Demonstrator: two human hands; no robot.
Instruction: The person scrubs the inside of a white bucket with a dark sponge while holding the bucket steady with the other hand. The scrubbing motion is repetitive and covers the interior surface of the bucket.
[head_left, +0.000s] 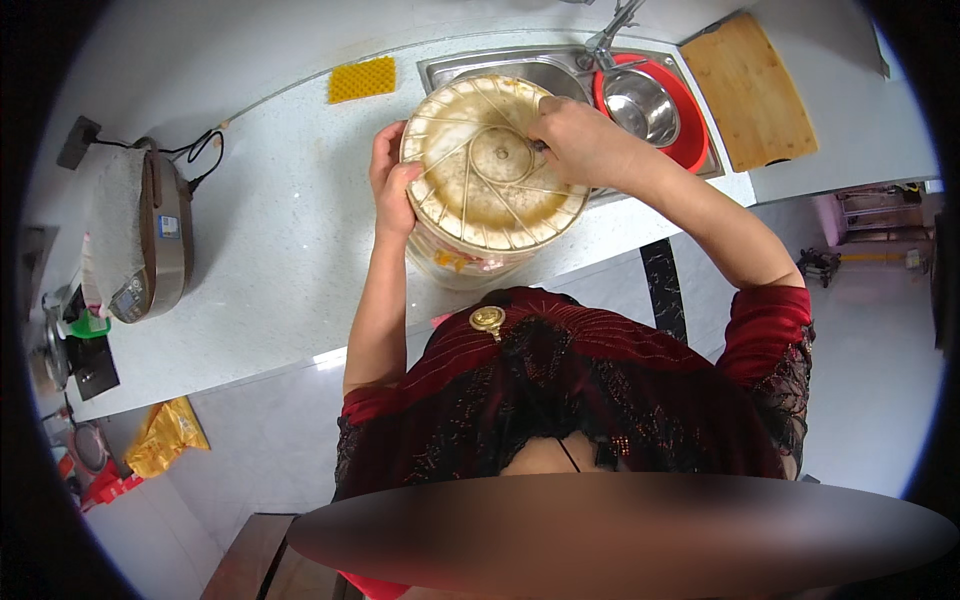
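Note:
A round, yellowed plastic tub stands before me at the counter's sink side, its ribbed, stained circular face turned up. Brown grime marks this face, and coloured print shows on the tub's side. My left hand grips the tub's left edge, thumb on top and fingers round the side. Over the right part of the same face, my right hand is bent with its fingertips pinching a small dark object. Most of that object is hidden by the fingers, so its kind is unclear.
Behind the tub is a steel sink with a faucet. A red basin holds a steel bowl. A wooden cutting board lies right, a yellow sponge back left, a rice cooker far left.

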